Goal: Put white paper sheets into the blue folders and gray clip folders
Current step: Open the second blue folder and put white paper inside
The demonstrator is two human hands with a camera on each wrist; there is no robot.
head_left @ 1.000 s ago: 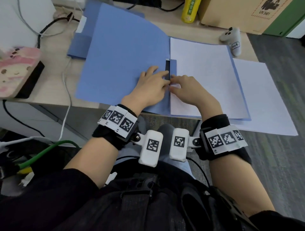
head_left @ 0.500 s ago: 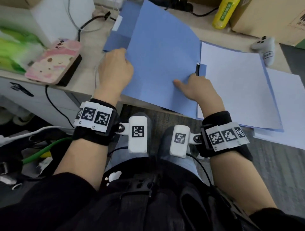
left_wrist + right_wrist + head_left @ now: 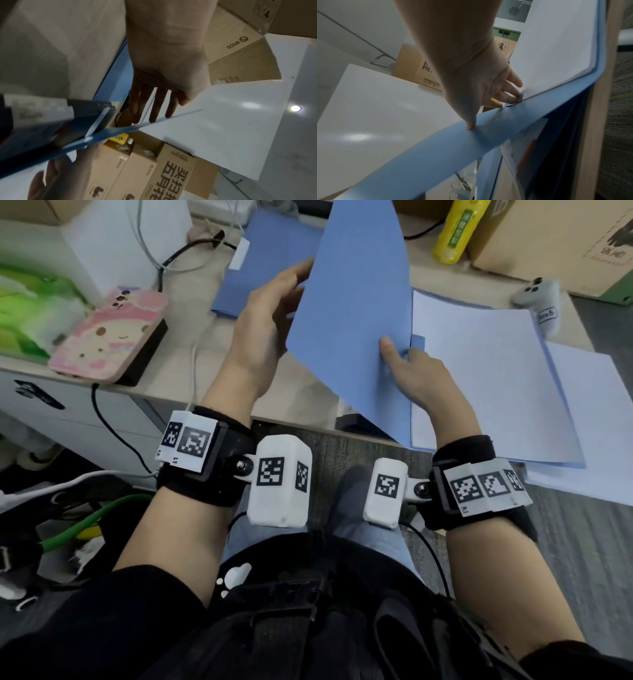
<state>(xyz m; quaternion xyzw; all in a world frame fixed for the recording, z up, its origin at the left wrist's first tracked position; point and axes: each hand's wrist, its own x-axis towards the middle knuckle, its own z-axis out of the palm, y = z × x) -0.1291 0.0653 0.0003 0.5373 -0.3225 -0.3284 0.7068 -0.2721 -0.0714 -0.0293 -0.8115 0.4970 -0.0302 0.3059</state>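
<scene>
At lower centre-right, the right hand (image 3: 421, 378) pinches the blue folder (image 3: 352, 313) near its spine, with the thumb on the face of the raised cover and bent fingers (image 3: 513, 79) behind it. Left of centre, the left hand (image 3: 267, 330) props the cover's outer edge with straight fingers (image 3: 155, 108). White sheets (image 3: 479, 378) lie in the folder's flat half at right. A second folder (image 3: 263, 265) lies on the desk (image 3: 308, 392) at upper centre.

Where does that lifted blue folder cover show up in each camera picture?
Head: blue cover, top centre, raised.
Left wrist: its slanted dark edge, lower left to centre.
Right wrist: broad blue band across the bottom.
Shared landmark: cardboard boxes in the background.
</scene>
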